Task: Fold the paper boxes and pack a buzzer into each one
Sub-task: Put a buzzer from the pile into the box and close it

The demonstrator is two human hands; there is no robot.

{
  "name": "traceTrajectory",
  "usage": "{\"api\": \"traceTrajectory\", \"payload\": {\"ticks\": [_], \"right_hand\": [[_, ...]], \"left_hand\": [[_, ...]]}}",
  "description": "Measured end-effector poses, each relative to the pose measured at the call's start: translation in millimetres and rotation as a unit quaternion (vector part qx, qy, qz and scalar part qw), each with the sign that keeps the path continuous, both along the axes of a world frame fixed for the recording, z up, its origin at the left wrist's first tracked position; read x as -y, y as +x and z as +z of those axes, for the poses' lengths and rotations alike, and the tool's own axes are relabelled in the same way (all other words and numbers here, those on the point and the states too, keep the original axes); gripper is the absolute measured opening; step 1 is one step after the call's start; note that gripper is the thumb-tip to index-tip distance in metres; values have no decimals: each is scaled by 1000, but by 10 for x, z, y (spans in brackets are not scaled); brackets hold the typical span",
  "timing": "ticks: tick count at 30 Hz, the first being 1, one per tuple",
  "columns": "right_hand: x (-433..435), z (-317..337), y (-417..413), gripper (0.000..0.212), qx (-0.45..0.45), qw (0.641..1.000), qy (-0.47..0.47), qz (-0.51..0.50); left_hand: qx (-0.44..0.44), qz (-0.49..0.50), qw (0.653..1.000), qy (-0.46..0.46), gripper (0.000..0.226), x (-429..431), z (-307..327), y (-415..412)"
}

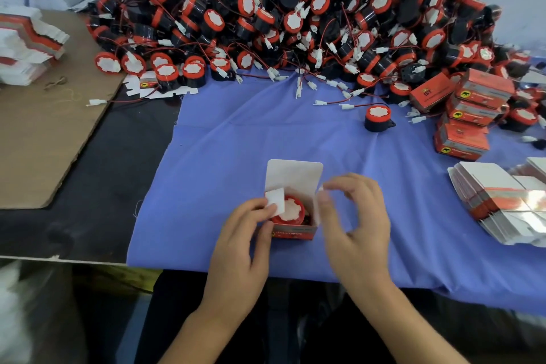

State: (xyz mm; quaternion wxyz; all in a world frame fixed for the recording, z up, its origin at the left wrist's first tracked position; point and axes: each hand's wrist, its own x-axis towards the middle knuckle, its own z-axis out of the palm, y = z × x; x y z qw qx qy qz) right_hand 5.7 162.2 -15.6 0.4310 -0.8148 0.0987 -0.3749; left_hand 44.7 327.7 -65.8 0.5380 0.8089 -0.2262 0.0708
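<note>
Closing stage: round red-capped black buzzer point(288, 210) seated inside small orange-and-white paper box point(295, 232) on blue-clothed counter point(236, 142), left hand point(245, 241) grip pinching left side flap point(276, 200), right hand point(356, 223) grip nipping right side flap point(318, 211), white lid point(292, 174) upright; next, probably folding 2 flaps inward before tucking lid.

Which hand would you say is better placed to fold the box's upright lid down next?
Probably the right hand: its fingertips sit beside the lid, while the left hand holds the box and pins a side flap.
</note>
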Motion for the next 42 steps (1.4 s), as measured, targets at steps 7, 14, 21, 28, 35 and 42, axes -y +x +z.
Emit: {"api": "traceTrajectory", "payload": {"ticks": [7, 14, 21, 28, 35, 42], "right_hand": [[156, -221, 87, 27, -147, 930, 329, 76], [169, -215, 137, 33, -176, 952, 196, 153], [357, -333, -80, 35, -181, 955, 69, 223], [386, -449, -74, 36, -152, 966, 4, 210], [400, -387, -32, 39, -145, 966, -119, 179], [369, -284, 28, 36, -163, 963, -128, 172]], "left_hand": [[22, 15, 998, 64, 38, 64, 136, 67], [-75, 6, 996, -46, 27, 14, 140, 229], [-85, -108, 990, -16, 30, -102, 87, 330], [-112, -124, 986, 9, 42, -192, 117, 315], [-15, -111, 988, 102, 37, -134, 270, 456], [6, -77, 989, 127, 35, -83, 322, 496]]}}
